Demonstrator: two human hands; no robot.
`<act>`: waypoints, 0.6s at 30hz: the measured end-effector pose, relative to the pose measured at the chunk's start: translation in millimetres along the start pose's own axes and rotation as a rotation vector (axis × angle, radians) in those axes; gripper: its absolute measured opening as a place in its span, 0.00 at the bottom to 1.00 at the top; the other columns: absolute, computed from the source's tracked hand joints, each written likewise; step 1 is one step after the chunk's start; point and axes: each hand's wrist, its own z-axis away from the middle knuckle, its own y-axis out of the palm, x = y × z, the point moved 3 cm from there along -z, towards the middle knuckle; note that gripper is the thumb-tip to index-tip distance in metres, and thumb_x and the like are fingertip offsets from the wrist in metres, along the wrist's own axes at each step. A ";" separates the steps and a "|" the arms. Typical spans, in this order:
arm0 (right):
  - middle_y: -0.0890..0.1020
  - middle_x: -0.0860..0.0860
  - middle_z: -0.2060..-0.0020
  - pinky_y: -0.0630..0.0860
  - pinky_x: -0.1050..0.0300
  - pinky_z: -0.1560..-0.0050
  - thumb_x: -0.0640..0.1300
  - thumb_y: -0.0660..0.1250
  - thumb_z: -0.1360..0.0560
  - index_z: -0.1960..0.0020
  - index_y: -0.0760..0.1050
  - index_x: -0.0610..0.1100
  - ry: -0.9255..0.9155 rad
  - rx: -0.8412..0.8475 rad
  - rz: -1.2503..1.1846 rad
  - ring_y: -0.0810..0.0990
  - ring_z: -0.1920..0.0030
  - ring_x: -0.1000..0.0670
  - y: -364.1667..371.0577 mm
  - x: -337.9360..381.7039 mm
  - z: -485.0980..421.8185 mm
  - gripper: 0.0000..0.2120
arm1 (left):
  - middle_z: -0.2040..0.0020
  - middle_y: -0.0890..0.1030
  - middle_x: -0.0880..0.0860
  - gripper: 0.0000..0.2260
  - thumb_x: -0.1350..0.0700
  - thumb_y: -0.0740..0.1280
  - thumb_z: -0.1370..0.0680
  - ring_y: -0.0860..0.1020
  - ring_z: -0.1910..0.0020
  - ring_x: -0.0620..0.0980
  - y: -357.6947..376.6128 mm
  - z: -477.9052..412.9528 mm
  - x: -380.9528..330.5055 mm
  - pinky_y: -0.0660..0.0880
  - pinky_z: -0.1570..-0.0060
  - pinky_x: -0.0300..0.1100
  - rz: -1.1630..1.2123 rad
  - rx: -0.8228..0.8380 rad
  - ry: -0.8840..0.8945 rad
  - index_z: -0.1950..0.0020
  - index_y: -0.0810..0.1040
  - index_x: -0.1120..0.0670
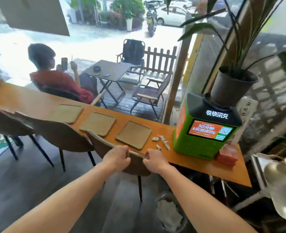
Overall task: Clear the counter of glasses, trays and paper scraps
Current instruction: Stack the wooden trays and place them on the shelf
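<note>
Three flat wooden trays lie in a row on the orange wooden counter (pixel 155 126): a left tray (pixel 68 113), a middle tray (pixel 98 123) and a right tray (pixel 133 134). Several white paper scraps (pixel 162 142) are scattered between the right tray and a green machine. My left hand (pixel 117 158) and my right hand (pixel 153 159) both grip the top edge of a brown chair back (pixel 135 165) pushed up against the counter. No glasses show on the counter.
A green charging kiosk (pixel 204 130) with a potted plant (pixel 231 88) on top stands at the counter's right end, a red box (pixel 227 156) beside it. Two more chairs (pixel 58 132) line the counter. A waste bin (pixel 171 214) sits on the floor. Outside sits a person (pixel 54 76).
</note>
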 end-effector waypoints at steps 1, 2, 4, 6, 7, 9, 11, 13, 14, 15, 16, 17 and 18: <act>0.81 0.47 0.44 0.76 0.51 0.49 0.50 0.65 0.23 0.41 0.76 0.47 -0.005 0.000 0.003 0.79 0.46 0.45 0.3 5.4 -5.0 0.13 | 0.54 0.78 0.50 0.03 0.51 0.67 0.26 0.78 0.54 0.50 -4.2 -2.5 1.3 0.74 0.56 0.44 -0.011 -0.009 0.010 0.55 0.75 0.50; 0.81 0.48 0.46 0.74 0.53 0.52 0.50 0.66 0.23 0.43 0.76 0.49 -0.008 -0.001 0.001 0.78 0.49 0.46 0.2 9.5 -10.2 0.11 | 0.53 0.78 0.50 0.04 0.51 0.67 0.25 0.77 0.54 0.50 -7.6 -5.9 2.5 0.73 0.56 0.44 -0.024 -0.014 0.022 0.55 0.75 0.49; 0.79 0.51 0.51 0.72 0.54 0.56 0.51 0.66 0.23 0.47 0.74 0.52 -0.009 -0.008 -0.003 0.76 0.53 0.49 0.4 14.3 -22.4 0.06 | 0.53 0.76 0.49 0.04 0.50 0.65 0.25 0.77 0.53 0.50 -11.9 -15.7 4.7 0.73 0.55 0.45 -0.049 -0.022 0.045 0.54 0.75 0.49; 0.78 0.52 0.53 0.72 0.55 0.57 0.51 0.66 0.24 0.46 0.75 0.51 -0.001 -0.009 -0.007 0.76 0.53 0.49 1.0 16.1 -36.0 0.08 | 0.52 0.76 0.50 0.04 0.50 0.64 0.24 0.77 0.52 0.52 -14.3 -30.2 8.3 0.73 0.54 0.46 -0.056 -0.022 0.053 0.54 0.74 0.49; 0.78 0.52 0.52 0.74 0.54 0.56 0.50 0.67 0.24 0.44 0.76 0.50 0.006 -0.007 -0.010 0.77 0.52 0.49 1.6 16.4 -43.7 0.10 | 0.52 0.76 0.50 0.04 0.49 0.64 0.25 0.77 0.51 0.52 -15.0 -39.2 10.8 0.73 0.53 0.46 -0.056 -0.017 0.051 0.54 0.74 0.49; 0.80 0.50 0.49 0.77 0.53 0.52 0.50 0.67 0.24 0.42 0.77 0.48 0.025 0.000 -0.024 0.79 0.50 0.48 3.6 14.3 -60.5 0.13 | 0.52 0.76 0.50 0.04 0.49 0.64 0.25 0.76 0.52 0.52 -16.0 -60.2 16.5 0.73 0.54 0.47 -0.062 0.001 0.046 0.55 0.72 0.48; 0.81 0.49 0.48 0.77 0.52 0.50 0.50 0.67 0.24 0.42 0.77 0.48 0.036 0.012 -0.030 0.79 0.50 0.48 6.0 9.4 -80.0 0.13 | 0.52 0.75 0.50 0.04 0.49 0.63 0.25 0.76 0.52 0.53 -14.8 -85.1 22.6 0.74 0.53 0.48 -0.069 0.023 0.041 0.54 0.72 0.48; 0.81 0.48 0.48 0.79 0.51 0.48 0.48 0.66 0.24 0.42 0.78 0.47 0.041 0.018 -0.012 0.79 0.50 0.47 7.5 3.9 -101.1 0.12 | 0.52 0.75 0.50 0.04 0.49 0.63 0.25 0.76 0.52 0.53 -10.0 -110.8 30.3 0.75 0.52 0.48 -0.087 0.049 0.039 0.55 0.72 0.48; 0.81 0.48 0.48 0.79 0.50 0.48 0.47 0.65 0.24 0.42 0.78 0.47 0.045 0.018 0.002 0.79 0.50 0.47 7.9 1.3 -112.9 0.11 | 0.52 0.75 0.50 0.04 0.49 0.63 0.25 0.76 0.53 0.52 -6.1 -124.6 35.5 0.74 0.53 0.48 -0.101 0.065 0.037 0.55 0.72 0.48; 0.81 0.48 0.47 0.79 0.49 0.47 0.47 0.64 0.23 0.42 0.78 0.46 0.048 0.014 0.019 0.79 0.50 0.46 8.0 -1.6 -125.2 0.11 | 0.53 0.74 0.49 0.03 0.49 0.63 0.24 0.75 0.55 0.51 -1.3 -138.7 41.3 0.73 0.56 0.47 -0.119 0.086 0.034 0.56 0.71 0.47; 0.80 0.47 0.46 0.79 0.49 0.48 0.46 0.63 0.22 0.41 0.77 0.46 0.052 0.008 0.035 0.79 0.49 0.46 8.2 -5.1 -137.7 0.12 | 0.54 0.74 0.48 0.04 0.49 0.63 0.24 0.75 0.56 0.51 3.6 -153.3 47.5 0.72 0.58 0.45 -0.140 0.111 0.031 0.56 0.71 0.47; 0.80 0.47 0.45 0.78 0.49 0.48 0.46 0.63 0.22 0.40 0.77 0.45 0.058 0.004 0.049 0.79 0.48 0.45 8.5 -8.6 -150.4 0.12 | 0.55 0.73 0.48 0.04 0.49 0.63 0.24 0.74 0.57 0.50 8.2 -168.1 53.8 0.70 0.59 0.44 -0.162 0.141 0.028 0.56 0.71 0.46; 0.79 0.47 0.44 0.77 0.50 0.49 0.45 0.62 0.21 0.39 0.76 0.45 0.069 0.005 0.060 0.78 0.47 0.45 8.7 -12.3 -162.3 0.13 | 0.55 0.73 0.48 0.03 0.49 0.63 0.24 0.74 0.57 0.50 12.9 -182.7 59.9 0.70 0.59 0.44 -0.181 0.175 0.021 0.56 0.71 0.46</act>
